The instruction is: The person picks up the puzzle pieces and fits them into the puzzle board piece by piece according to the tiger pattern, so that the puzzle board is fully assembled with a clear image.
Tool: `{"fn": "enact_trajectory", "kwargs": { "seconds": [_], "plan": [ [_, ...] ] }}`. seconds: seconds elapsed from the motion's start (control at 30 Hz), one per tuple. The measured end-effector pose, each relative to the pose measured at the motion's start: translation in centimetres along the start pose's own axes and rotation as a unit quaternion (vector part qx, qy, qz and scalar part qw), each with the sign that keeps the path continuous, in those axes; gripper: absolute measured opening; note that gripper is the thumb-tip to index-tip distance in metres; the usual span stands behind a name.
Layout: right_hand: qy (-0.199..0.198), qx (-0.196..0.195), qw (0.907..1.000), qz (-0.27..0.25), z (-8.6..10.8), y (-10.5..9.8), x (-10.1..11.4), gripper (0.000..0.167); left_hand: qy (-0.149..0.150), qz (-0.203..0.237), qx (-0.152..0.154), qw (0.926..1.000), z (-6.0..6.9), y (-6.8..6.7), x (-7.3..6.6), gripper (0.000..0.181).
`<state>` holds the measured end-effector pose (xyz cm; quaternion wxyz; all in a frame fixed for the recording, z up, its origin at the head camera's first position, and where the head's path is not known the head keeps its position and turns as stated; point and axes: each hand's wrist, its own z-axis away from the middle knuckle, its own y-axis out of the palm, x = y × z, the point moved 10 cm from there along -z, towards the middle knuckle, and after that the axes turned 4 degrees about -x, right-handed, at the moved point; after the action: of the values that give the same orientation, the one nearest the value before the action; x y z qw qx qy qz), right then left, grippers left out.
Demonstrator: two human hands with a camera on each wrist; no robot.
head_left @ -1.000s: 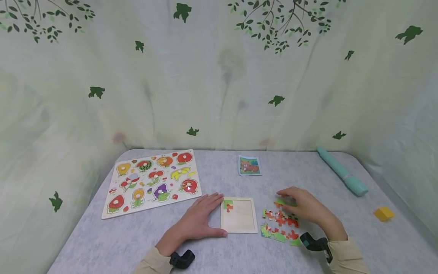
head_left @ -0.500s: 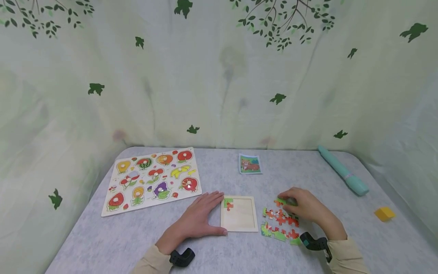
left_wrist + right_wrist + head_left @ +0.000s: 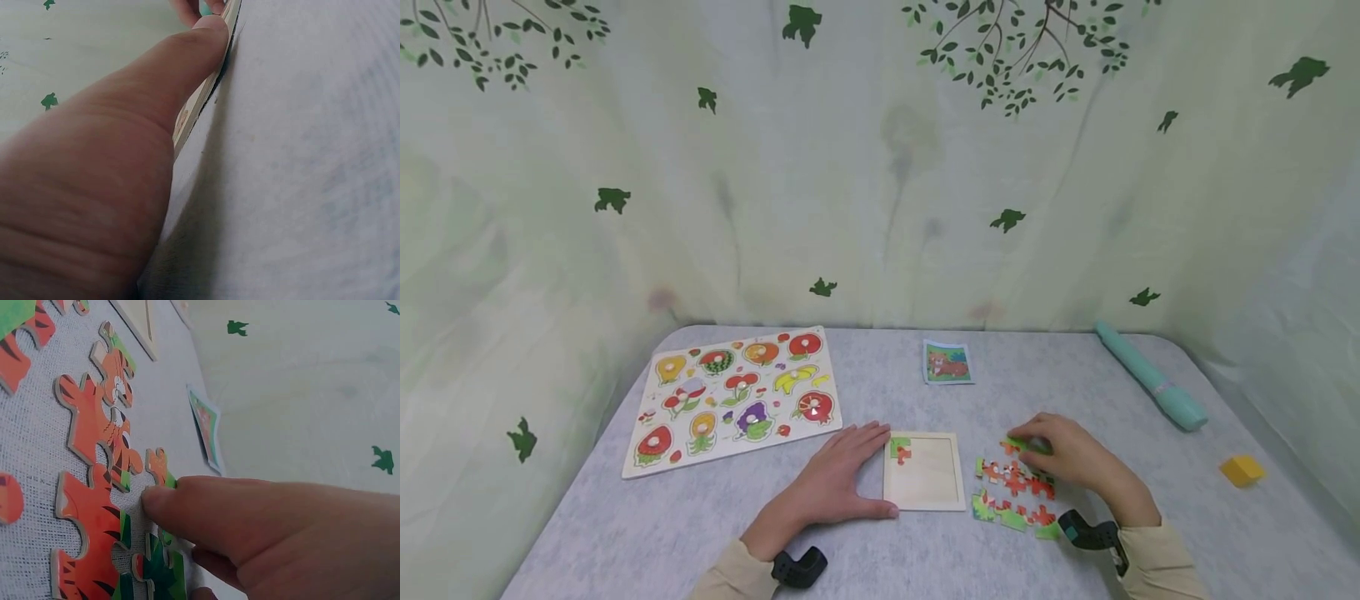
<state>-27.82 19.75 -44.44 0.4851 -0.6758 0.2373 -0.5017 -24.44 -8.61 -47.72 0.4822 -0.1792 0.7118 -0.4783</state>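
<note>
My left hand [image 3: 838, 479] lies at the left side of a wooden puzzle tray [image 3: 934, 479]. Its straight fingertips touch the far left corner and its thumb [image 3: 194, 47] lies along the near edge. One green-and-orange puzzle piece [image 3: 900, 451] sits in the tray's upper left corner. To the right of the tray, my right hand [image 3: 1071, 450] has curled fingers over the far row of loose pieces. Thumb and forefinger pinch an orange-and-green puzzle piece [image 3: 157, 464]; the forefinger's contact is hidden behind the thumb in the right wrist view. Several orange tiger-striped pieces [image 3: 94, 519] lie beside it.
A fruit knob-puzzle board [image 3: 733, 400] lies at the left. A small picture card [image 3: 947, 364] is behind the tray. At the right are a rolled teal mat [image 3: 1150, 375] and a yellow block [image 3: 1242, 470]. A printed curtain [image 3: 865, 167] hangs behind the table.
My right forefinger has come down slightly onto the far pieces, closer to the thumb. The left hand, tray and other things have stayed in place, apart from slight camera motion.
</note>
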Motion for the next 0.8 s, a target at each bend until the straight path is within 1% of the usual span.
{"fn": "enact_trajectory", "kwargs": {
  "seconds": [0.13, 0.23, 0.57, 0.8],
  "plan": [
    [-0.013, -0.002, 0.9998, 0.013, 0.07, -0.04, 0.29, 0.03, 0.002, -0.003, -0.003, 1.0, 0.09, 0.0, -0.06, 0.106],
    [-0.014, -0.003, 0.9998, 0.017, 0.11, -0.02, 0.33, 0.031, 0.002, -0.003, -0.003, 1.0, 0.12, -0.02, -0.07, 0.106],
    [-0.017, 0.0, 0.9998, 0.006, -0.01, 0.13, -0.05, 0.031, 0.005, 0.001, -0.003, 1.0, 0.04, -0.23, -0.2, 0.105],
    [-0.01, 0.003, 0.9999, 0.001, -0.09, 0.24, -0.34, 0.032, 0.009, 0.002, -0.006, 0.9999, 0.08, -0.28, -0.2, 0.105]
  ]
}}
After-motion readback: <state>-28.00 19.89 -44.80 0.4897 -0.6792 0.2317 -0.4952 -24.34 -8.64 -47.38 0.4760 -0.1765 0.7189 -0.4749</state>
